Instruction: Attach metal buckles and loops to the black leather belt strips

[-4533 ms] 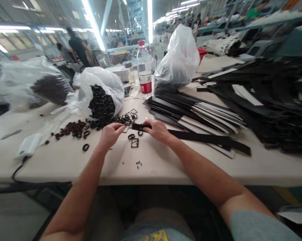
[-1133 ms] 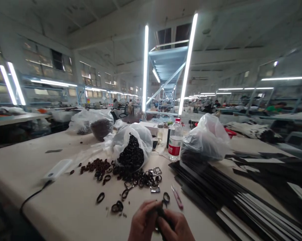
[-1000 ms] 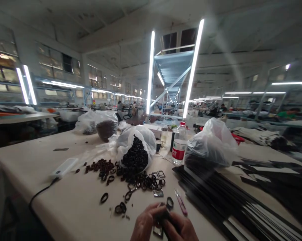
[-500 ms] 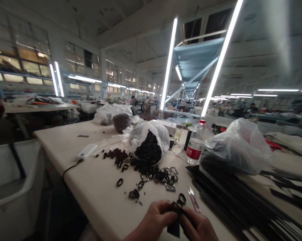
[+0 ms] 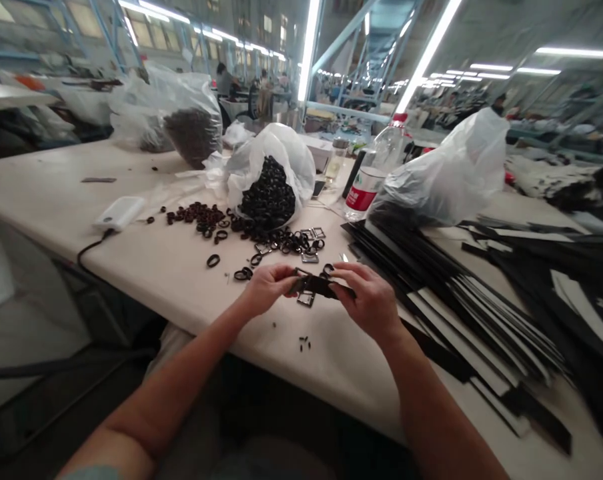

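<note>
Both my hands meet over the table's near edge. My left hand (image 5: 266, 288) pinches one end of a black strap (image 5: 317, 285), and my right hand (image 5: 369, 299) grips the same strap from the right. A metal buckle (image 5: 305, 298) hangs just under the strap between the two hands. The rest of the strap runs off behind my right wrist. Loose black rings (image 5: 241, 273) and metal buckles (image 5: 310, 257) lie on the table just beyond my fingers.
An open plastic bag of black rings (image 5: 274, 180) stands behind the loose pile, with a water bottle (image 5: 371, 175) and another bag (image 5: 444, 173) to its right. Stacked black straps (image 5: 461, 287) fill the right side. A white power bank (image 5: 117, 213) with its cable lies left.
The camera has tipped back down from the hall to the table. My hands stay together on the strap, and the buckle now hangs under it.
</note>
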Demonstrator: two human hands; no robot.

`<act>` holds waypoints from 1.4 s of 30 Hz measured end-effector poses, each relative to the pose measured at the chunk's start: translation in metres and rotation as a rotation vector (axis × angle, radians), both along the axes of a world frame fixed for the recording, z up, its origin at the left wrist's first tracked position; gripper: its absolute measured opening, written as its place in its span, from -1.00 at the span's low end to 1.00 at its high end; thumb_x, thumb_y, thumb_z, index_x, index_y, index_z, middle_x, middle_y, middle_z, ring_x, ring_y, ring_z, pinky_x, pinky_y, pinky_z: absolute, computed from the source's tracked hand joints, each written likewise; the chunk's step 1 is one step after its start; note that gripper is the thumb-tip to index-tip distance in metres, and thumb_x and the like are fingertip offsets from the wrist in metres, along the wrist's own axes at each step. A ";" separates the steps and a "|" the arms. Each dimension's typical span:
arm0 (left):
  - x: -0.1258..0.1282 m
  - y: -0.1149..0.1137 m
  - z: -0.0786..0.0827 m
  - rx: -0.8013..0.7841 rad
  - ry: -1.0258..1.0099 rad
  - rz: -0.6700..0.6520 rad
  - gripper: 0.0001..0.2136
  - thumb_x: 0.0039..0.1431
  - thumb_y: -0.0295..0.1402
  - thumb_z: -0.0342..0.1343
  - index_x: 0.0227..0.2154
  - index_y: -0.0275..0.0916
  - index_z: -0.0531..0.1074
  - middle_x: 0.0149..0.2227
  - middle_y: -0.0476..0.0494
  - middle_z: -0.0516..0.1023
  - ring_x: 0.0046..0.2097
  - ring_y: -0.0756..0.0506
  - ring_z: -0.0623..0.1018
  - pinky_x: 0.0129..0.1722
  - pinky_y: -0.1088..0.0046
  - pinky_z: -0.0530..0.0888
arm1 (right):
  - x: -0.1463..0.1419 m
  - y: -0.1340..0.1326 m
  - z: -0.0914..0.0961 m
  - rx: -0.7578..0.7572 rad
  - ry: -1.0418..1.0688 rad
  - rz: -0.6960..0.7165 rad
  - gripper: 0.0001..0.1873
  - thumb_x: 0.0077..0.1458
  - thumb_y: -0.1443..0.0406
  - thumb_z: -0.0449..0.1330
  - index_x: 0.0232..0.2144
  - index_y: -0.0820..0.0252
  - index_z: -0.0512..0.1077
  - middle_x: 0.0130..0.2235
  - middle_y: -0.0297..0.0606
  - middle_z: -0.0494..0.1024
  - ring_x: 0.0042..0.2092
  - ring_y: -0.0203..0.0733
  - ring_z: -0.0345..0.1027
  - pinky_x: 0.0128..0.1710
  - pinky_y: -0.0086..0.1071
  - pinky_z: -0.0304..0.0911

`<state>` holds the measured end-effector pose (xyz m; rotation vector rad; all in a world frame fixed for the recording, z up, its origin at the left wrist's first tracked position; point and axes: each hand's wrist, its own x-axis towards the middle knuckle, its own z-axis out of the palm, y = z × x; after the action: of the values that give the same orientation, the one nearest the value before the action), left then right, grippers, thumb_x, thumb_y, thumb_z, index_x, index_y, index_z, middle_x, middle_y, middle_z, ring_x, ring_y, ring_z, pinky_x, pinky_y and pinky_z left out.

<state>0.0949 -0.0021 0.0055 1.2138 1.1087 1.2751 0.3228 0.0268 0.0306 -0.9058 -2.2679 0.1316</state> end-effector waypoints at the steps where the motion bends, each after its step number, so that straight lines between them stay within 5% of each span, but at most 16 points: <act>1: -0.001 0.000 -0.001 -0.050 -0.089 -0.001 -0.71 -0.12 -0.13 0.38 -0.46 -0.26 0.56 -0.54 -0.05 0.52 -0.53 0.00 0.48 -0.50 0.51 0.42 | -0.001 -0.003 0.001 0.005 0.075 0.021 -0.82 0.25 0.22 0.12 -0.26 0.13 0.51 -0.14 -0.09 0.58 -0.09 -0.05 0.43 -0.05 -0.21 0.26; 5: 0.001 0.000 0.000 -0.174 -0.320 -0.009 -0.66 -0.22 -0.18 0.45 -0.46 -0.28 0.49 -0.50 -0.06 0.56 -0.52 -0.04 0.56 -0.49 0.49 0.50 | -0.014 -0.013 -0.009 -0.320 0.151 0.153 -0.77 0.22 0.20 0.14 -0.40 0.15 0.51 -0.38 -0.19 0.56 -0.35 -0.17 0.41 -0.28 -0.30 0.31; 9: 0.006 -0.002 -0.002 -0.219 -0.399 -0.055 -0.66 -0.21 -0.23 0.45 -0.41 -0.28 0.48 -0.48 -0.07 0.58 -0.49 -0.03 0.58 -0.50 0.54 0.48 | -0.030 -0.014 -0.031 -0.887 0.228 0.207 -0.66 0.23 0.12 0.10 -0.12 0.21 0.51 -0.33 -0.22 0.59 -0.40 -0.25 0.43 -0.39 -0.39 0.32; 11: 0.008 -0.002 -0.004 -0.217 -0.396 -0.052 -0.66 -0.21 -0.23 0.45 -0.42 -0.28 0.46 -0.48 -0.08 0.59 -0.48 -0.05 0.59 -0.50 0.53 0.48 | -0.034 -0.011 -0.038 -1.021 0.401 0.208 -0.58 0.20 0.06 0.11 -0.04 0.21 0.48 -0.24 -0.18 0.59 -0.35 -0.25 0.45 -0.39 -0.40 0.35; 15: 0.013 -0.003 -0.008 -0.205 -0.352 -0.014 -0.64 -0.26 -0.26 0.47 -0.42 -0.27 0.45 -0.49 -0.06 0.59 -0.49 -0.05 0.59 -0.49 0.53 0.47 | -0.034 -0.007 -0.041 -0.935 0.632 0.175 -0.57 0.15 0.04 0.17 -0.07 0.20 0.48 -0.18 -0.16 0.57 -0.28 -0.20 0.46 -0.33 -0.36 0.37; 20: 0.021 -0.010 -0.005 -0.171 -0.179 -0.082 -0.74 -0.14 -0.25 0.39 -0.41 -0.29 0.55 -0.48 -0.11 0.61 -0.49 -0.04 0.57 -0.47 0.52 0.45 | -0.027 -0.001 -0.039 -0.786 0.587 0.123 -0.64 0.14 0.17 0.15 -0.07 0.21 0.50 -0.18 -0.18 0.57 -0.20 -0.14 0.44 -0.19 -0.26 0.38; 28: 0.027 -0.011 -0.008 -0.157 -0.230 -0.029 -0.74 -0.14 -0.21 0.37 -0.38 -0.26 0.63 -0.44 -0.11 0.62 -0.43 -0.05 0.55 -0.39 0.46 0.49 | -0.030 -0.007 -0.030 -1.126 0.565 0.474 -0.48 -0.01 0.21 0.35 0.02 0.18 0.44 -0.05 -0.18 0.56 -0.06 -0.09 0.46 0.04 -0.17 0.34; 42: 0.043 -0.010 -0.021 -0.075 -0.091 -0.069 -0.64 -0.11 -0.04 0.37 -0.47 -0.30 0.64 -0.45 -0.08 0.56 -0.38 -0.02 0.47 -0.30 0.46 0.42 | -0.041 -0.013 -0.043 -1.112 0.867 0.208 -0.46 0.05 -0.12 0.28 -0.19 0.21 0.59 -0.24 -0.17 0.61 -0.29 -0.20 0.43 -0.25 -0.32 0.36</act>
<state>0.1382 -0.0122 -0.0151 1.1182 1.0312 1.2138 0.2814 0.0134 -0.0120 -0.8371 -1.3305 1.6373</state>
